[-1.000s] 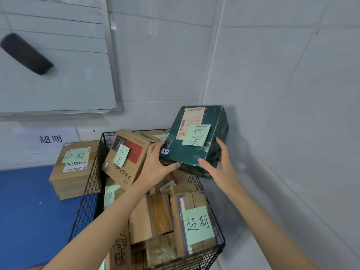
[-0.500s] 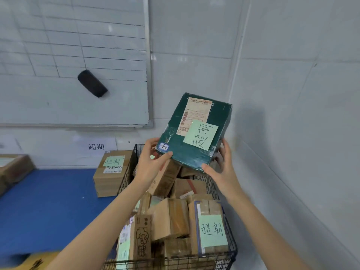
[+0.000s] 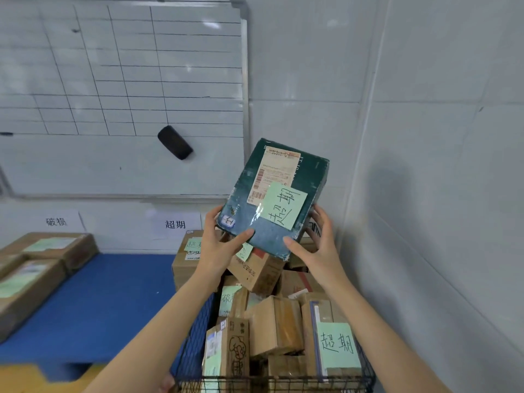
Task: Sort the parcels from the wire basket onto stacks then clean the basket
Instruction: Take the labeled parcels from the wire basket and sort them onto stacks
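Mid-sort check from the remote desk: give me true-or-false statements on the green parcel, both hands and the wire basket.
1. The left hand and right hand both hold the green parcel. True.
2. Cardboard parcels lie in the wire basket. True.
3. The green parcel rests inside the basket. False: it is held above it.
4. The green parcel bears no note. False: a green sticky note is on its upper face.

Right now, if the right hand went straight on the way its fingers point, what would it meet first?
The right hand grips the green parcel by its edge, fingers pointing up and away; beyond, likely the tiled wall, depth unclear.
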Demonstrator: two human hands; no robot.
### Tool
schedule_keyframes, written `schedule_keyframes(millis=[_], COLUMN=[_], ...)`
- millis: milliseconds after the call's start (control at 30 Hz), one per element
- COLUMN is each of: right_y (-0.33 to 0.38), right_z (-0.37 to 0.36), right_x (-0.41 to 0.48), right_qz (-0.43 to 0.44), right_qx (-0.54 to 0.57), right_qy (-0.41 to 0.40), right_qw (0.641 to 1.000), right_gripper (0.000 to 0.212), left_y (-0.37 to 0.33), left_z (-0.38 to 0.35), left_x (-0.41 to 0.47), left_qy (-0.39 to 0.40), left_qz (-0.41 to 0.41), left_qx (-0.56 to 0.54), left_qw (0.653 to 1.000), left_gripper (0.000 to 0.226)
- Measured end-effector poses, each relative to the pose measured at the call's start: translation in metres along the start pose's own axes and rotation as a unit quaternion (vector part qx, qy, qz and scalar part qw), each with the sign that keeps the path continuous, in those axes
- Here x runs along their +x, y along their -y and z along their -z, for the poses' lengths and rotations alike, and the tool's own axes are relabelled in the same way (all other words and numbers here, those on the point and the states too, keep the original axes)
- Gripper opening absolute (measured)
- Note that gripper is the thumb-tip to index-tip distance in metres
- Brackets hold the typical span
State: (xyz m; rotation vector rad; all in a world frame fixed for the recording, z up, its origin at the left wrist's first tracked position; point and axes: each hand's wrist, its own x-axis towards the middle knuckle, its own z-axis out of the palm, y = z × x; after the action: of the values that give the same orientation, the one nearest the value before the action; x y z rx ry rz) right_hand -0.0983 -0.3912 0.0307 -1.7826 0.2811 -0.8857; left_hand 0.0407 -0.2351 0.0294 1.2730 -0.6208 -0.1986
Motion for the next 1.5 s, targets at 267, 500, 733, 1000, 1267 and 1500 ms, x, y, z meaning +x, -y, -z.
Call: schedule_keyframes(millis=[267,500,733,1000,1267,1500], right_y=[0.011,0.015,0.012,0.011,0.019,0.028], right_z=[-0.018,-0.012,-0.004,-0.001,-0.011,-0.034], right_x=[0.013,0.021,0.024,0.024,0.025,0.027], right_qz=[0.013,-0.004,-0.021,-0.020,-0.017,-0.004], right_qx=[0.036,0.058,0.057,-0.028,-0.129,-0.149], right_qy=[-0.056,-0.076,-0.088,-0.084,-0.077,-0.045], right_qw=[0.998,0.995,0.994,0.996,0.988,0.988], right_gripper=[0.096,0.098,0.057,0.067,0.073,0.069], left_y=[-0.014,-0.018,-0.022,-0.031,-0.035,-0.045], left_z=[0.023,0.049,0.065,0.058,0.062,0.075], left_x=[0.001,0.005,0.022,0.032,0.026,0.008], left_qy=[-0.016,0.012,-0.008,-0.035,0.019,-0.013], left_qz=[-0.052,-0.078,-0.066,-0.057,-0.071,-0.064], left_qx=[0.036,0.063,0.038,0.016,0.029,0.069], left_qw=[0.998,0.995,0.997,0.998,0.997,0.995], left_gripper=[0.068,0.068,0.080,0.059,0.075,0.092])
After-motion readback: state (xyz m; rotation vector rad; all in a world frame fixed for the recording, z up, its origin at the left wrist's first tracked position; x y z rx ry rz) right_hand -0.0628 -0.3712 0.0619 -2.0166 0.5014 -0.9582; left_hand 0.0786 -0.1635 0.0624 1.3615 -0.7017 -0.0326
